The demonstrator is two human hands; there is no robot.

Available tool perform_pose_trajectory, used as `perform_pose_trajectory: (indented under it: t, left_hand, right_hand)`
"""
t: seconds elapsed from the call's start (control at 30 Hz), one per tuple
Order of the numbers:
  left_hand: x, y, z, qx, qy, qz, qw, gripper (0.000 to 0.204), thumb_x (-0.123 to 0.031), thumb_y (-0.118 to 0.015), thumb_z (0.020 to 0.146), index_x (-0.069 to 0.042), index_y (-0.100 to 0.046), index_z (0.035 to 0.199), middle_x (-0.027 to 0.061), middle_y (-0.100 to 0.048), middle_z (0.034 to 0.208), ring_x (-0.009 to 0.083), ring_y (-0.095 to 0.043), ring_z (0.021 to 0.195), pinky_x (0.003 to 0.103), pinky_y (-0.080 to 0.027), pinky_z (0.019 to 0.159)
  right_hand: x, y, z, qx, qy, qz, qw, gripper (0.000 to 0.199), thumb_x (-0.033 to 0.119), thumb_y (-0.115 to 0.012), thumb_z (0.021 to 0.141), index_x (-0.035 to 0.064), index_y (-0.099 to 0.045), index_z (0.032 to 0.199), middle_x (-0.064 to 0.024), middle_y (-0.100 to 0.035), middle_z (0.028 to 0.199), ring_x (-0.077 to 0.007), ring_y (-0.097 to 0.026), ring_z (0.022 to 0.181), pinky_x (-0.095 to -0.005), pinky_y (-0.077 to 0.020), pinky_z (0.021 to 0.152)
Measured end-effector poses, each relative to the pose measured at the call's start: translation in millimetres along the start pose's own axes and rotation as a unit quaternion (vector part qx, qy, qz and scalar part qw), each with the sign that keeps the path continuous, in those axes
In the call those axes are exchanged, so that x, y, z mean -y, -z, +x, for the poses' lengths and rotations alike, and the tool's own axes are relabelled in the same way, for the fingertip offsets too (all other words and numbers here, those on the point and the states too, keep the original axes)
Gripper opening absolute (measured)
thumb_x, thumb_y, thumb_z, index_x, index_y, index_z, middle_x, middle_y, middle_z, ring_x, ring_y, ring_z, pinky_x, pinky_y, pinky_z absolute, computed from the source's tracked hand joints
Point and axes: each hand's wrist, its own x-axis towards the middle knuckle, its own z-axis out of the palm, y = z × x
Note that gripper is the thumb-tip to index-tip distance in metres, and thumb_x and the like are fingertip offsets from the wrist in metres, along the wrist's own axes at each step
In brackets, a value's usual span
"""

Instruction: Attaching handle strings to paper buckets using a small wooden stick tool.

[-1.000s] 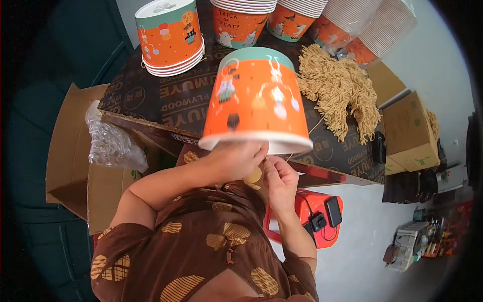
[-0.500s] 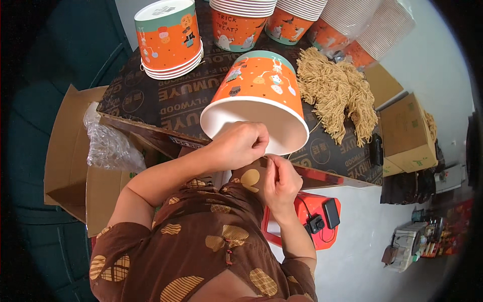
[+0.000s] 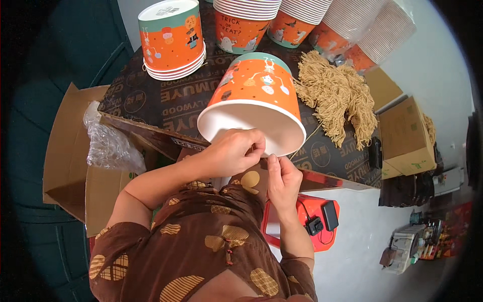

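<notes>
At the near edge of the dark plywood table (image 3: 143, 86), an orange paper bucket (image 3: 256, 93) lies tipped over, its white mouth turned to the person and its green-banded base pointing toward the table's far side, with the lower rim reaching out past the near edge. The left hand (image 3: 236, 148) is at the bucket's mouth, fingers curled in and thumb brought up to them; whether anything sits between them cannot be told. The right hand (image 3: 284, 181), just beyond the table's near edge, has thumb and forefinger pinched together at the lower rim, and what they grip is too small to make out. A thin tan cord (image 3: 313, 133) runs over the table by the bucket's right side, near a tan yarn bundle (image 3: 339, 100) on the table's right half. Upside-down buckets (image 3: 172, 45) stand nested at the table's far left, and upright bucket stacks (image 3: 241, 32) line its far side. Left of the table is an open cardboard box (image 3: 103, 201) with clear plastic wrap (image 3: 113, 146) over it; below the table's near right edge, a red stool (image 3: 327, 245) bears small black devices (image 3: 330, 215)
</notes>
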Motion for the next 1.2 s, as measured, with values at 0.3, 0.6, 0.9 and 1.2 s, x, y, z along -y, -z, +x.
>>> perform_pose_trajectory:
  t: [0.3,0.6,0.9,1.2]
  left_hand:
    - [11,-12,-10,-0.091,-0.114,0.019,0.989,0.012,0.002,-0.062,0.081,-0.002,-0.058,0.091,0.0134,-0.062,0.081,0.0326,-0.062,0.075,0.041,-0.049,0.062]
    - [-3,-5,-18,-0.098,-0.132,0.235,0.958,0.031,0.006,-0.06,0.073,0.005,-0.062,0.104,0.0147,-0.057,0.084,0.0331,-0.06,0.08,0.041,-0.051,0.07]
    - [-17,5,-25,0.0,-0.126,0.367,0.922,0.013,-0.002,-0.062,0.069,0.004,-0.056,0.079,0.0168,-0.055,0.079,0.0312,-0.061,0.07,0.039,-0.052,0.061]
    - [-3,-6,-15,-0.042,-0.271,0.206,0.939,0.014,-0.006,-0.066,0.074,0.002,-0.057,0.081,0.0124,-0.055,0.081,0.0284,-0.06,0.065,0.038,-0.05,0.058]
  right_hand:
    - [-10,-8,-1,-0.008,-0.044,0.094,0.995,0.031,0.017,-0.059,0.097,-0.004,-0.056,0.074,0.0025,-0.043,0.058,-0.0049,-0.038,0.06,-0.0259,-0.0348,0.05]
    - [-6,-7,-1,-0.016,-0.036,0.1,0.994,0.032,0.013,-0.061,0.095,-0.0043,-0.054,0.069,0.0046,-0.042,0.056,-0.0036,-0.035,0.057,-0.0247,-0.0308,0.048]
    - [-10,-2,3,-0.019,-0.044,0.081,0.996,0.036,0.013,-0.061,0.095,-0.0019,-0.049,0.064,0.0055,-0.041,0.056,-0.0041,-0.034,0.056,-0.025,-0.0299,0.048]
    - [-12,0,6,-0.032,-0.049,0.11,0.992,0.036,0.014,-0.061,0.094,-0.0012,-0.049,0.064,0.0061,-0.04,0.058,-0.0039,-0.034,0.058,-0.0252,-0.0296,0.048]
